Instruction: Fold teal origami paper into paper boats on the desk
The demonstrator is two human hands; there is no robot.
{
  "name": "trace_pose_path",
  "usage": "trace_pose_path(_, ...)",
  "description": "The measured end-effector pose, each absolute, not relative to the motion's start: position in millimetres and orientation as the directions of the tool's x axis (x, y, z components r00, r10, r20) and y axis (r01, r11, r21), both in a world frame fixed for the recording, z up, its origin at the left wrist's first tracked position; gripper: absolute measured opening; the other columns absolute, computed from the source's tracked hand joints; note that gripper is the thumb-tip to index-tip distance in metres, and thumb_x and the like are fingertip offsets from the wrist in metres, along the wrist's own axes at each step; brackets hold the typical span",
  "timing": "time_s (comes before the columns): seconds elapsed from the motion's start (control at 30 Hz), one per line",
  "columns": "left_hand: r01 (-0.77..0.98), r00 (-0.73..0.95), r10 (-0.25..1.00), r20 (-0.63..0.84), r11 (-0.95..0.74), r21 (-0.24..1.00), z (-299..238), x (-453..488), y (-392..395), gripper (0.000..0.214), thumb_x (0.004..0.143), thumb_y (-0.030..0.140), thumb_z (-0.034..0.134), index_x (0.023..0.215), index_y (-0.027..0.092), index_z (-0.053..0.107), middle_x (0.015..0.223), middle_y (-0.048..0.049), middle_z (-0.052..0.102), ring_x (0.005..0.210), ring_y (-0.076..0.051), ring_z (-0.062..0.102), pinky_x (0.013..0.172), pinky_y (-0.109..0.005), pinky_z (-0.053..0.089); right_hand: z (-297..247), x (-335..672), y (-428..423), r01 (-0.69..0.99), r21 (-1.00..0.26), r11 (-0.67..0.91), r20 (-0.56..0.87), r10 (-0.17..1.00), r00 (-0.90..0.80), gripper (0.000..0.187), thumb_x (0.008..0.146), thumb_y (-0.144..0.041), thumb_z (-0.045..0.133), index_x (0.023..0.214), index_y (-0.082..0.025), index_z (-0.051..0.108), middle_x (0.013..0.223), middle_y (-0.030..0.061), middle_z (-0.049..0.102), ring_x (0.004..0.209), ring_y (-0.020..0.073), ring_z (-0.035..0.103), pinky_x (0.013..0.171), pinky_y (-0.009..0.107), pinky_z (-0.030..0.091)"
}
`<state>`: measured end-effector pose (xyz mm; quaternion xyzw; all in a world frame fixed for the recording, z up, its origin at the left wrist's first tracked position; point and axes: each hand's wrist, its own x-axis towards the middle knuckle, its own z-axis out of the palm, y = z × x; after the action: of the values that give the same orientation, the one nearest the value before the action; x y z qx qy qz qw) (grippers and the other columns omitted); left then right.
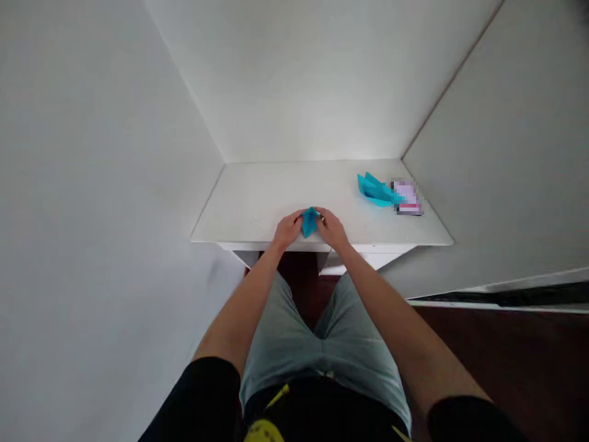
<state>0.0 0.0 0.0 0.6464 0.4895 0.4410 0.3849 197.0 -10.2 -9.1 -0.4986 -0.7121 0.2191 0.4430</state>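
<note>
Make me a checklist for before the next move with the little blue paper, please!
1. Is the blue paper resting on the table? Ok, near the front edge.
2. Does the left hand hold its left side? Ok.
3. Does the right hand hold its right side? Ok.
4. Are the paper's edges lined up neatly? Cannot tell, too small to see.
5. Are the other blue pieces out of the way? Ok, they lie apart at the far right.
</note>
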Motion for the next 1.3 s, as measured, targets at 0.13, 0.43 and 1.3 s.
trace_pose_path(0.13,0.247,0.123,0.973,0.194,-0.219,0.944,2.9,-0.3,5.2,0.039,0.101,0.022,0.051,0.125,0.023,0.081,0.111,-0.0039,0.083,0.091,-0.02,0.074,0.092,-0.034,0.059,-7.1,203.0,-7.0,0.424,-0.816,0.392,0.38,0.917,-0.116,0.041,0.102,-0.03,0.051,0.134,-0.025,0.075,0.119,0.0082,0.08,0.081,0.0216,0.068,0.089,0.041,0.06)
trace_pose_path(0.43,0.156,0.106,0.971,0.213,-0.228,0.961,-2.3,-0.1,5.1,0.022,0.097,0.037,0.071,0.109,0.019,0.075,0.096,-0.0039,0.078,0.079,-0.016,0.069,0.076,-0.028,0.054,-5.5,206.7,-6.3,0.306,-0.916,0.259,0.251,0.966,-0.066,0.034,0.092,-0.029,0.054,0.113,-0.023,0.08,0.086,0.0026,0.074,0.068,0.0194,0.065,0.076,0.036,0.057)
trace_pose_path(1.3,0.121,0.133,0.981,0.143,-0.159,0.98,3.5,-3.0,8.5,0.043,0.078,0.053,0.09,0.095,0.019,0.071,0.093,-0.0037,0.076,0.087,-0.018,0.069,0.082,-0.031,0.057,-7.9,212.0,-3.0,0.596,-0.773,0.218,0.112,0.971,-0.21,0.033,0.088,-0.055,0.077,0.096,-0.022,0.079,0.074,0.0014,0.074,0.071,0.0191,0.063,0.064,0.03,0.043)
